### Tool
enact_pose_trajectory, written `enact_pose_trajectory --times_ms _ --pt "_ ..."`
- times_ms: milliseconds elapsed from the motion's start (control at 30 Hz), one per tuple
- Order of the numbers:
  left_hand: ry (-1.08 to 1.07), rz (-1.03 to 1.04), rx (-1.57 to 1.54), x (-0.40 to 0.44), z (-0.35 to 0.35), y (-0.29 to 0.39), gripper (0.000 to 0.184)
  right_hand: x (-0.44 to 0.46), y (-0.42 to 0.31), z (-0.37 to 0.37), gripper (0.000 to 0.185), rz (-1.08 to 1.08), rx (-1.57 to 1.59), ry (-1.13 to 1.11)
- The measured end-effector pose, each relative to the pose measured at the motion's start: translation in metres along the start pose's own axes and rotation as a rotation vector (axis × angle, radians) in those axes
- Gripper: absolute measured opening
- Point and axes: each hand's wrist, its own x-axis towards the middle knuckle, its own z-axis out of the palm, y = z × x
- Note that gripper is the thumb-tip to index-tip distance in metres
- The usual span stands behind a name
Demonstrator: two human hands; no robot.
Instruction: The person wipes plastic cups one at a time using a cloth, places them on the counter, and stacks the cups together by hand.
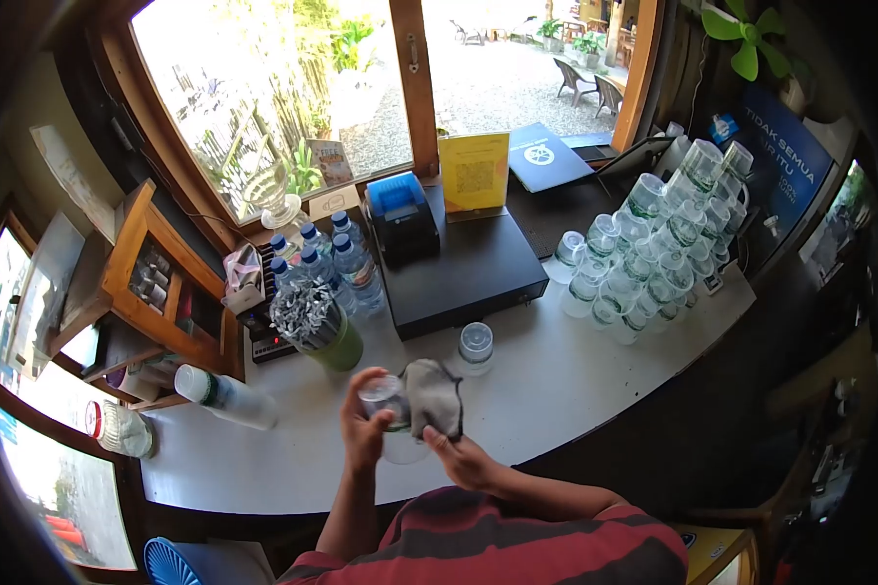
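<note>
Above the front of the white counter, my left hand (364,429) is wrapped round a clear plastic cup (384,398), which it holds bottom up. My right hand (458,458) grips a grey cloth (433,398) with a dark edge, close beside the cup. The cloth hangs over part of my right fingers. Just beyond the cloth, another clear cup (476,343) stands upside down on the counter (361,480). On the right, several clear cups with green print (644,249) are stacked in a heap.
A black cash drawer (468,278) with a yellow sign (474,175) and a printer (400,216) sits at the back. Water bottles (356,273) and a green container (337,343) of wrapped items stand left of it. A white-capped bottle (226,398) and a jar (122,430) are further left.
</note>
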Motion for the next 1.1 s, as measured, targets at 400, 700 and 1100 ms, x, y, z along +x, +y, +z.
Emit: enact_pose_trajectory --times_ms 400,700,1100 --pt "0.236 0.05 -0.498 0.002 0.024 -0.037 0.05 0.018 -0.008 -0.069 0.043 0.498 0.534 0.019" --pt "0.123 0.167 0.365 -0.004 0.039 -0.096 0.068 0.016 0.038 -0.081 0.048 0.276 1.164 0.026" --pt "-0.062 0.229 0.813 0.062 0.049 -0.068 0.079 0.012 0.038 -0.102 0.046 0.094 0.921 0.208"
